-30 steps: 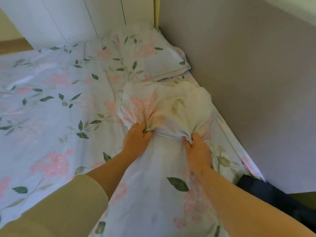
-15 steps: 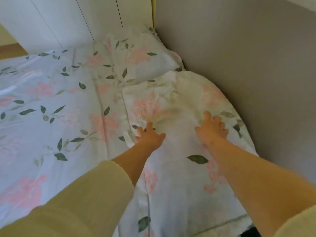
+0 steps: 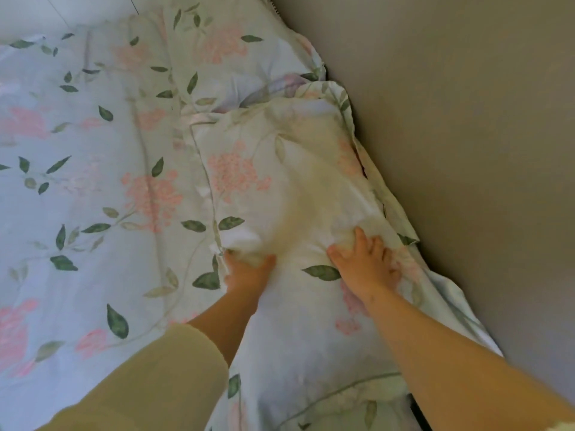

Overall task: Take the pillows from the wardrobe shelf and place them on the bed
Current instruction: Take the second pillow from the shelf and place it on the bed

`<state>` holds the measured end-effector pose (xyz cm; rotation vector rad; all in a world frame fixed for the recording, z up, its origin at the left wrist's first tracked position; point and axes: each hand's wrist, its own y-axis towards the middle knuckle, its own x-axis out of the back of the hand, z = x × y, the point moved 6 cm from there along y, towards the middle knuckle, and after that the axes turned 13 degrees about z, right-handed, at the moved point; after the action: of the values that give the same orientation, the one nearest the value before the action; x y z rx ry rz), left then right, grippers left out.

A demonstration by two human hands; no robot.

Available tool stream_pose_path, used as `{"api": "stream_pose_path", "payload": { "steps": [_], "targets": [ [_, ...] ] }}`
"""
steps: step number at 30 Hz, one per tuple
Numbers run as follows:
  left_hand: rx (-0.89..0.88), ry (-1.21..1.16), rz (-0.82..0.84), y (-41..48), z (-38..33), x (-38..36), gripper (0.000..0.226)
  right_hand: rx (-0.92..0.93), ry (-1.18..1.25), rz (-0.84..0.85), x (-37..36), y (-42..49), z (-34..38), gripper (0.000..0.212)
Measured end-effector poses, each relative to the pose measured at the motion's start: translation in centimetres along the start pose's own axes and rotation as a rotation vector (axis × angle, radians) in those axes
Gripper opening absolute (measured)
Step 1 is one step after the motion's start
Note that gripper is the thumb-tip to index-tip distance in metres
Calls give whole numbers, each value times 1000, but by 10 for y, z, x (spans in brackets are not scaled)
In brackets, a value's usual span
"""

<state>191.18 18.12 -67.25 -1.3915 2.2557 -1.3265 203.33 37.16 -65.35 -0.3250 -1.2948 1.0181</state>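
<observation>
The near pillow [image 3: 280, 169] lies on the bed [image 3: 77, 181], by the wall [image 3: 466, 150] at 3 o'clock. The left hand [image 3: 247, 276] has its grip tight on the pillow's near edge. The right hand [image 3: 364, 267] presses on it, fingers spread apart. A second pillow [image 3: 217, 54] sits at 12 o'clock.

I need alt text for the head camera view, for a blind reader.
Two bare hands are on a floral pillow on the bed beside a grey wall: the left hand grips its near edge, the right hand presses on it. A second pillow lies beyond it.
</observation>
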Motion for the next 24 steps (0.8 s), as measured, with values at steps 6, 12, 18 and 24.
{"api": "stream_pose_path", "payload": {
  "steps": [6, 12, 18, 24],
  "targets": [
    [-195, 31, -12, -17, -31, 11, 53, 55, 39, -66, 8, -9, 0, 67],
    [-39, 501, 11, -33, -13, 21, 72, 97, -71, 2, -10, -36, 10, 60],
    [-245, 1052, 177, -67, -9, -2, 76, 88, -72, 50, -25, -71, 15, 61],
    [-490, 1079, 204, -119, -19, 18, 63, 113, 51, 8, -29, -131, 27, 63]
  ]
}}
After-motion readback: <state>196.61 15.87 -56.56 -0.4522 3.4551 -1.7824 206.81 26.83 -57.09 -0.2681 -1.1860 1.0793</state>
